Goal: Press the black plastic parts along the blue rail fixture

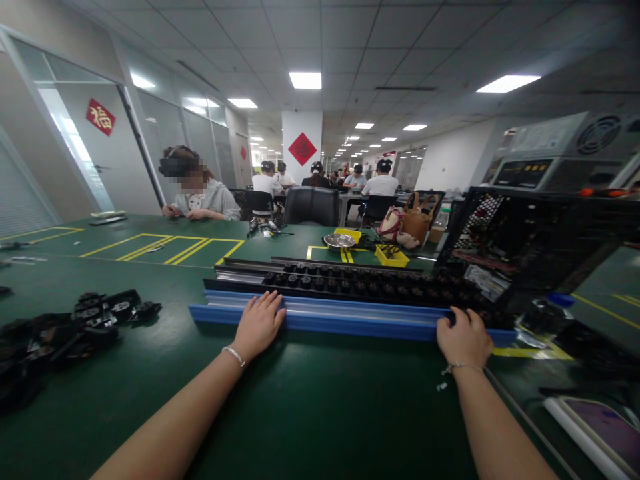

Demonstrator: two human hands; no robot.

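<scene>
A long blue plastic channel (325, 313) lies crosswise in front of me on the green table. My left hand (257, 327) rests over its left part, palm down, with the fingers stretched out across it. At the right end, my right hand (465, 337) has its fingers bent over the channel and the thumb against its near side. Just behind stands a row of black channels (240, 285) filled with small round black parts (350, 283). The undersides of both hands are hidden.
Black parts (95, 317) are heaped at left. An open computer case (540, 240), a clear bottle with blue cap (555, 307) and a phone (595, 427) stand or lie right. Beyond are a metal bowl (339, 241), yellow trays (391, 256) and a seated person (200, 193).
</scene>
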